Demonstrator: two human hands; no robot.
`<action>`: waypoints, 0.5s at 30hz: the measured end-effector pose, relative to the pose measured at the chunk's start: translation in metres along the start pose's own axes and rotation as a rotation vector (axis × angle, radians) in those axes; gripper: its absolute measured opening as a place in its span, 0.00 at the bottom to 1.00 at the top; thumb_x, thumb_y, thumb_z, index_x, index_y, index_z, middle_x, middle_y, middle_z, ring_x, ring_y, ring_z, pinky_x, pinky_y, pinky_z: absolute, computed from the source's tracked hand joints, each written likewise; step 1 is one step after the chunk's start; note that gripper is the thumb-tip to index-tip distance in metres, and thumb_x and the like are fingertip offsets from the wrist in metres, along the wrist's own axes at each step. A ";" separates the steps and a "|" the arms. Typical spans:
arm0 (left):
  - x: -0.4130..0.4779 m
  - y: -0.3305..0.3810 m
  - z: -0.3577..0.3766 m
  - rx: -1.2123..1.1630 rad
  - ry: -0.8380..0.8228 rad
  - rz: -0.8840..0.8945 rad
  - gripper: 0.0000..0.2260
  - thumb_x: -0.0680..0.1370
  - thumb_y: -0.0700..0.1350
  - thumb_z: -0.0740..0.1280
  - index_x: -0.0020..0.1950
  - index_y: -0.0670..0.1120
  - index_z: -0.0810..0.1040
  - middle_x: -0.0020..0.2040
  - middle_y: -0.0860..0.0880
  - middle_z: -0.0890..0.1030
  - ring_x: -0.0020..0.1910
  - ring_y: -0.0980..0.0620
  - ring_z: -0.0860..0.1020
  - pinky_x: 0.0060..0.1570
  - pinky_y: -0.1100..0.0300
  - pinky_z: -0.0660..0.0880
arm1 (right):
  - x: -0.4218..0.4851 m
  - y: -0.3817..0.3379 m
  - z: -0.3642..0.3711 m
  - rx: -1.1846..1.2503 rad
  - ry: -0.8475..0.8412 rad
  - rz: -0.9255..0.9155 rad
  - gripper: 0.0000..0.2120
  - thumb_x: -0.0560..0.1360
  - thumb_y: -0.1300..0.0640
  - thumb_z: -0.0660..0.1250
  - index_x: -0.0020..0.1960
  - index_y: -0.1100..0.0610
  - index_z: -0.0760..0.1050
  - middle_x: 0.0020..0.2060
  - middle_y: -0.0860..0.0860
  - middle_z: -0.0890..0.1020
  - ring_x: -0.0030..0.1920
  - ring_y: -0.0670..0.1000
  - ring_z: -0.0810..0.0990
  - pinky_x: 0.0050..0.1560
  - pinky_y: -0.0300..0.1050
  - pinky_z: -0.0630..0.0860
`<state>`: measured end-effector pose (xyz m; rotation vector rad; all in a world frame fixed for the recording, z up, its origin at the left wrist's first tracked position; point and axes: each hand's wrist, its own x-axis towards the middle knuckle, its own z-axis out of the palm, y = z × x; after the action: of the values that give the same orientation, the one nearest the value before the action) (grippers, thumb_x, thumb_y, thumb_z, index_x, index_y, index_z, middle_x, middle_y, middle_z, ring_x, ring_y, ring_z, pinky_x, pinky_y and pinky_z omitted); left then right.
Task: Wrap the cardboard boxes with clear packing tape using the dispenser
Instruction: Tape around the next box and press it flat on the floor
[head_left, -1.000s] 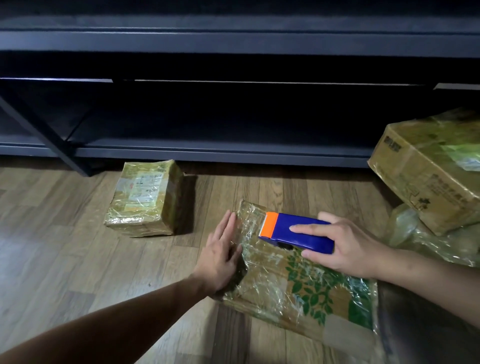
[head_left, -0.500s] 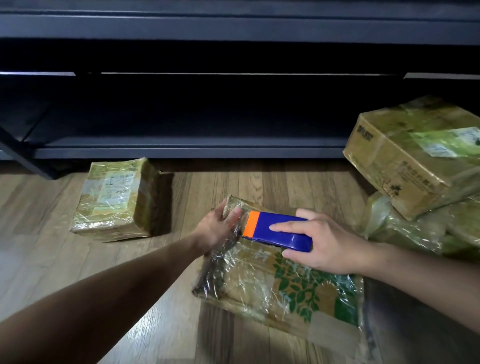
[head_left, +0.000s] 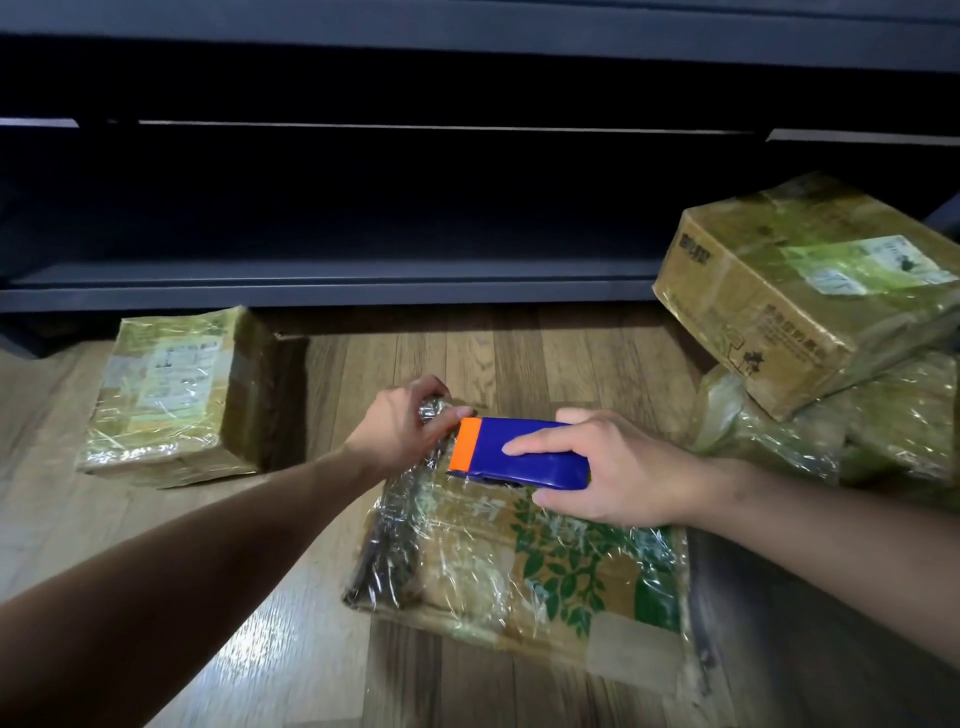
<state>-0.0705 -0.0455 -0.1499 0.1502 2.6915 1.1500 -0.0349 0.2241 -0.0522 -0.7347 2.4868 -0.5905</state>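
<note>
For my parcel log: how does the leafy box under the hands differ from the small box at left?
The leafy box is wide and flat; the small box is blockier. The leafy box shows green leaves; the small box, a white label. The left hand grips the leafy box while the right hand holds the dispenser; the small box sits untouched. Both: cardboard under clear wrap.

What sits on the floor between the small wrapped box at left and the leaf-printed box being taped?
Nothing sits there: just bare wood floor, with the person's left forearm passing over it, as the head view shows.
</note>
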 end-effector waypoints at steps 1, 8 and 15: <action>-0.002 -0.004 0.000 0.044 0.023 0.031 0.28 0.74 0.68 0.64 0.58 0.46 0.78 0.51 0.51 0.82 0.46 0.54 0.83 0.35 0.66 0.75 | 0.000 -0.002 0.003 0.010 -0.003 -0.001 0.26 0.76 0.43 0.71 0.72 0.36 0.71 0.47 0.44 0.72 0.41 0.45 0.76 0.44 0.38 0.75; -0.004 -0.020 -0.001 0.164 0.072 0.151 0.28 0.77 0.68 0.63 0.59 0.45 0.81 0.53 0.47 0.80 0.47 0.50 0.82 0.45 0.56 0.80 | -0.035 0.015 -0.017 0.084 -0.041 0.077 0.22 0.74 0.42 0.72 0.67 0.33 0.73 0.49 0.44 0.77 0.42 0.44 0.81 0.44 0.40 0.79; -0.002 -0.027 -0.008 0.226 0.077 0.252 0.32 0.76 0.72 0.60 0.57 0.45 0.81 0.50 0.49 0.80 0.45 0.50 0.82 0.42 0.61 0.76 | -0.085 0.055 -0.035 0.103 -0.046 0.075 0.25 0.69 0.32 0.68 0.65 0.25 0.70 0.48 0.45 0.79 0.46 0.46 0.80 0.47 0.43 0.78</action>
<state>-0.0704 -0.0703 -0.1631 0.5023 2.9304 0.9244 -0.0125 0.3250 -0.0258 -0.6062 2.4107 -0.6608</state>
